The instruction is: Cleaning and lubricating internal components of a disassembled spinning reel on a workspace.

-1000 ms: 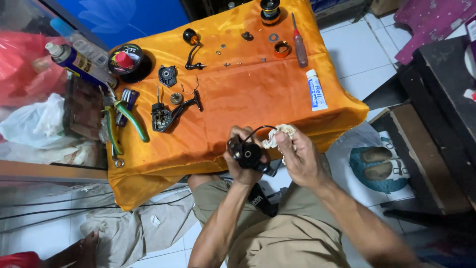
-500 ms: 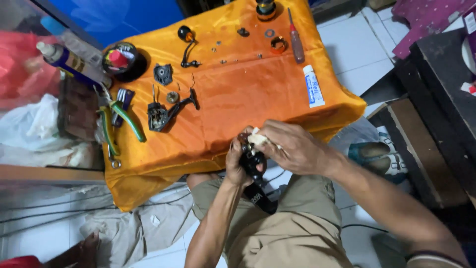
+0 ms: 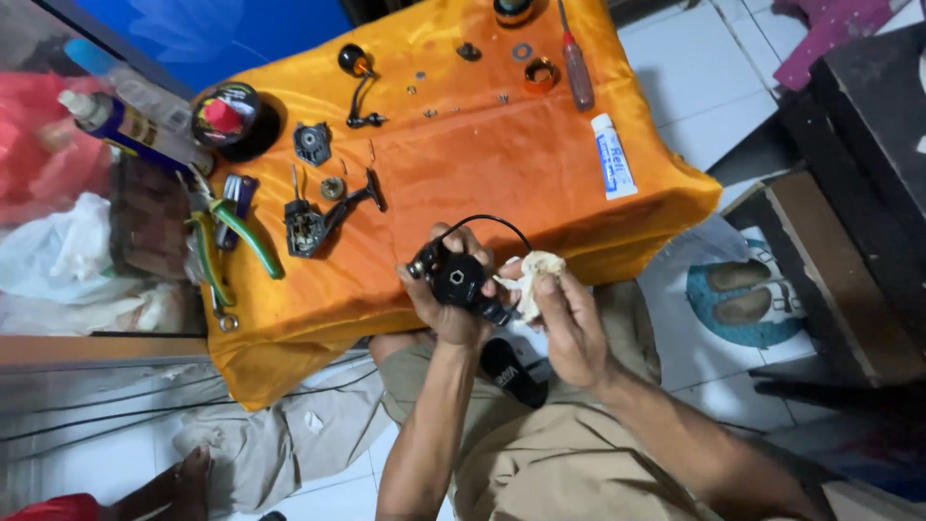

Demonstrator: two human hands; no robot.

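black reel part [image 3: 461, 282], long axis slanting lower right, left hand [image 3: 446, 307] gripping

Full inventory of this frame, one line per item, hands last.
reel rotor with wire bail: 1, black, in left hand
rag: 1, off-white, in right fingers, against the rotor
cloth-covered table: 1, orange
reel body: 1, dark, table left-centre
crank handle: 1, black, table top
pliers: 1, green grips, table left edge
spray can: 1, blue, upper left
screwdriver: 1, red handle, top right
tube: 1, white, right side
washers and screws: several, small, top
sandal: 1, black, floor
left hand: 1
right hand: 1
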